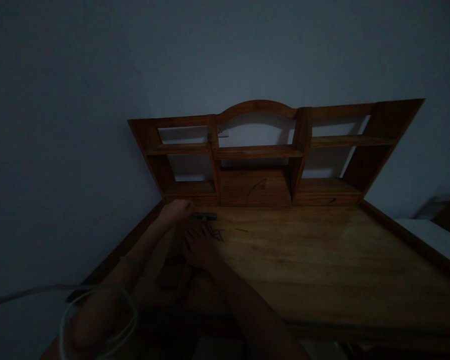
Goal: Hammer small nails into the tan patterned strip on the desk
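In the dim head view, my left hand [179, 209] is raised over the left side of the wooden desk, its fingers curled closed. Whatever it may hold is too dark to make out. My right hand [200, 248] lies low over the desktop with its fingers apart. Under it runs a hammer, with its dark head [206, 216] showing beyond the fingers and its wooden handle [183, 282] emerging nearer to me. Several thin dark nails [218, 234] lie scattered just right of my right fingertips. Beneath and left of my right hand is a dark, unclear shape.
The desk [315, 255] carries a wooden hutch [257, 152] of open shelves along its back, against a pale wall [78, 100]. A white cable [48, 288] loops near my left arm. Something white, perhaps bedding [427, 235], is at the right.
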Demonstrator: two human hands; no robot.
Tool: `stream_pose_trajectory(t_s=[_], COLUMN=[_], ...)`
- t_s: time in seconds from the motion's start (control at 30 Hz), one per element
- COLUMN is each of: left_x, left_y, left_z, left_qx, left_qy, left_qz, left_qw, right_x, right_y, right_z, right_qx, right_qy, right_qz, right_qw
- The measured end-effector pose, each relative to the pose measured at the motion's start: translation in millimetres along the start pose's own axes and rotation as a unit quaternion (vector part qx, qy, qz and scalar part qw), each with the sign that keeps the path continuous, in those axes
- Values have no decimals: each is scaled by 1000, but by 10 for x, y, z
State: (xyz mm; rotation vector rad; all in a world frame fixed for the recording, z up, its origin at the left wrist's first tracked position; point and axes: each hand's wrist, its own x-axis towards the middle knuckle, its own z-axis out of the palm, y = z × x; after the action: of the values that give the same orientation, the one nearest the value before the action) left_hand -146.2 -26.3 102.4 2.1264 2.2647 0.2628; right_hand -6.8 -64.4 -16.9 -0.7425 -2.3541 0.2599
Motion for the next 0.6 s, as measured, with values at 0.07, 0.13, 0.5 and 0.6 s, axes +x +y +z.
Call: stream_pose_trajectory(t_s=[0.07,0.13,0.5,0.6], left_x=[28,111,547,496], left_y=[50,84,26,51], left_z=[120,269,965,961], left_qx=[-89,-206,-534,-671], left_qy=[68,112,156,160], left_qz=[29,52,-53,-74], left_qw=[993,971,829,720], right_x=[5,26,221,269], right_y=[-9,4,105,113], right_z=[-26,-48,-72,-272], right_qx=[19,40,151,179], right_qy=[11,25,185,220], right_qz=[1,11,246,242], right_qw=[1000,999,940,928])
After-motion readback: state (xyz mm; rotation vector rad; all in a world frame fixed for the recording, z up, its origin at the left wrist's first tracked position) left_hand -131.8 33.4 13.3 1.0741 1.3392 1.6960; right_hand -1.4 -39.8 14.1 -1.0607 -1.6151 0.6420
